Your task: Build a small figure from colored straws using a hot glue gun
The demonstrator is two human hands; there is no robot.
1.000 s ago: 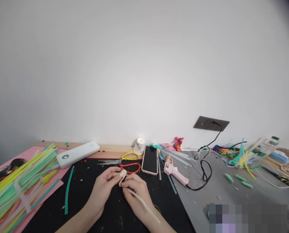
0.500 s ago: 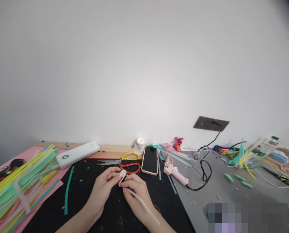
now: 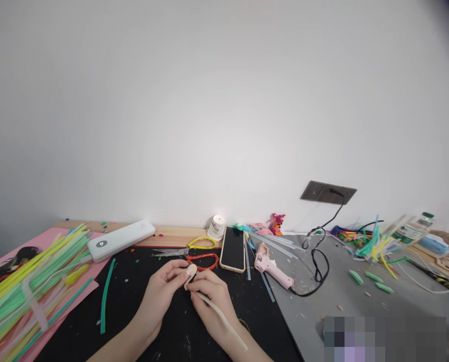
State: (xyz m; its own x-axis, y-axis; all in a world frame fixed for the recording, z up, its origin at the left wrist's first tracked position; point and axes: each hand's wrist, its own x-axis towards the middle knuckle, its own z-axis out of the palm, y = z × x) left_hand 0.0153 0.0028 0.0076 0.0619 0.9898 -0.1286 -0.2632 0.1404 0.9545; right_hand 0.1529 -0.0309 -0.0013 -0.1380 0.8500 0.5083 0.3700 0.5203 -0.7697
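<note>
Between my two hands is a cream pipe cleaner point(image 3: 224, 320), coiled at one end into a small flat round. My left hand point(image 3: 166, 282) pinches the coiled end between thumb and fingers. My right hand point(image 3: 211, 296) closes its fingertips on the strip just below the coil, and the loose tail lies back over that hand and wrist. Just beyond the fingers lie scissors point(image 3: 202, 261) with red and yellow handles, blades pointing left. A teal pipe cleaner point(image 3: 106, 296) rests on the black mat point(image 3: 133, 311) left of my left forearm.
Bundled pipe cleaners point(image 3: 31, 286) lie on pink paper at left, near a white oblong device point(image 3: 121, 240). Behind my hands stand a paper cup point(image 3: 216, 228) and a phone point(image 3: 233, 249). Rightward are a pink glue gun point(image 3: 273, 269) with its black cord, green pieces point(image 3: 373, 277) and a bottle point(image 3: 413, 229).
Hardly anything differs. Both hands keep their grip on the cream pipe cleaner in the same place, and the things on the table lie as before.
</note>
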